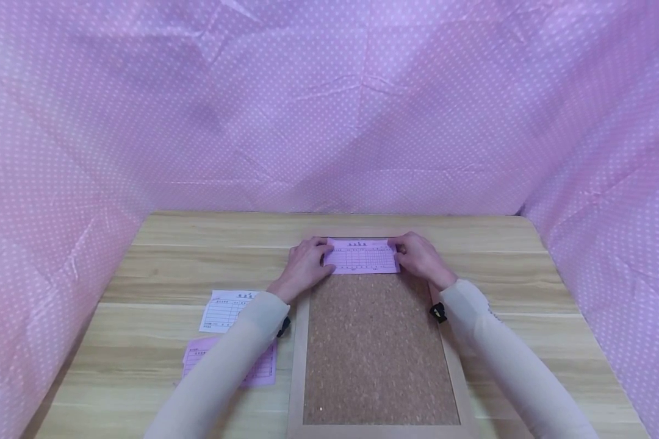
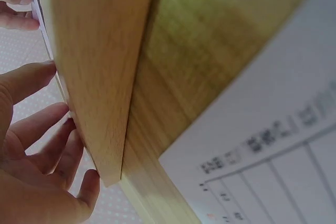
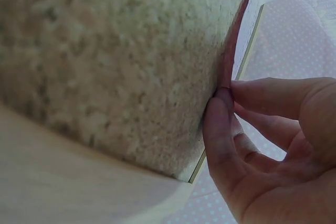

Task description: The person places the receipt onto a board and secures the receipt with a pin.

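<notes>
From the head view, a pink slip [image 1: 361, 256] lies across the far end of a cork board [image 1: 381, 347] on a wooden table [image 1: 472, 244]. The left hand [image 1: 304, 266] holds the slip's left edge and the right hand [image 1: 420, 259] its right edge, fingers curled over the paper. To the left of the board lie a white slip [image 1: 225, 310] and, nearer the person, another pink one [image 1: 198, 353], partly under the left sleeve.

At the left wrist, the left hand [image 2: 37, 156] has its fingertips [image 2: 50, 66] against the board's wooden frame [image 2: 100, 51], the fingers loosely bent. The white slip [image 2: 273, 140] lies blurred on the table beside it.

At the right wrist, the right hand [image 3: 268, 145] pinches the pink slip's edge [image 3: 231, 61] against the cork [image 3: 115, 56], thumb pressed at the paper's corner.
</notes>
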A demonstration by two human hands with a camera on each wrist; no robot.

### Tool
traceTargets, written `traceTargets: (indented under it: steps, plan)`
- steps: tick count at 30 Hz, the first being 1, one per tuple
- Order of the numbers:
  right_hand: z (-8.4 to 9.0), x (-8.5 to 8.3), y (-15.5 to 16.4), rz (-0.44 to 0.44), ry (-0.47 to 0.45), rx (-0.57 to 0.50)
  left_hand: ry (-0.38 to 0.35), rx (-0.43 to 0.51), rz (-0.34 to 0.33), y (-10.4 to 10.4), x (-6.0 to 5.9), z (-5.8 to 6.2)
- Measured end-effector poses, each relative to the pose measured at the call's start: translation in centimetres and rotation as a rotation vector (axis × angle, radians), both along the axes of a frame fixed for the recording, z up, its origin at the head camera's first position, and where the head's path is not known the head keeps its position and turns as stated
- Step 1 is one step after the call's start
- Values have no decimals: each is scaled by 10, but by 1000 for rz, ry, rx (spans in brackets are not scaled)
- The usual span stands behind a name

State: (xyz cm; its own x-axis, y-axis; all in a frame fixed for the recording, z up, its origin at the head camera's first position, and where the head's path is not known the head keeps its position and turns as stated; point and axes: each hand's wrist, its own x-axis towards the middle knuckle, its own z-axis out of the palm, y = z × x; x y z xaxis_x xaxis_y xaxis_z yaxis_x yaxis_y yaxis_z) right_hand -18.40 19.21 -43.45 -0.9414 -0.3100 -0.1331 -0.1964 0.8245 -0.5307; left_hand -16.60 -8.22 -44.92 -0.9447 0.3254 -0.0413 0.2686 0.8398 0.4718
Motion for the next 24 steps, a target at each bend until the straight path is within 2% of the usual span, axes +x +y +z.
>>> traceTargets:
  steps: [5, 12, 16, 20, 24]
  plan:
    - [1, -2, 1, 20, -8, 21, 6, -55, -17, -3, 0, 1]
    - [4, 2, 6, 61, -40, 54, 56, -184, -113, -8, 3, 2]
    - [5, 5, 8, 101, -21, 102, 92, -245, -162, -14, 4, 1]
    - [7, 6, 10, 101, -17, 162, 75, -236, -206, -20, 2, 1]
    - [10, 7, 12, 79, -45, 175, 17, -206, -207, -21, -3, 0]
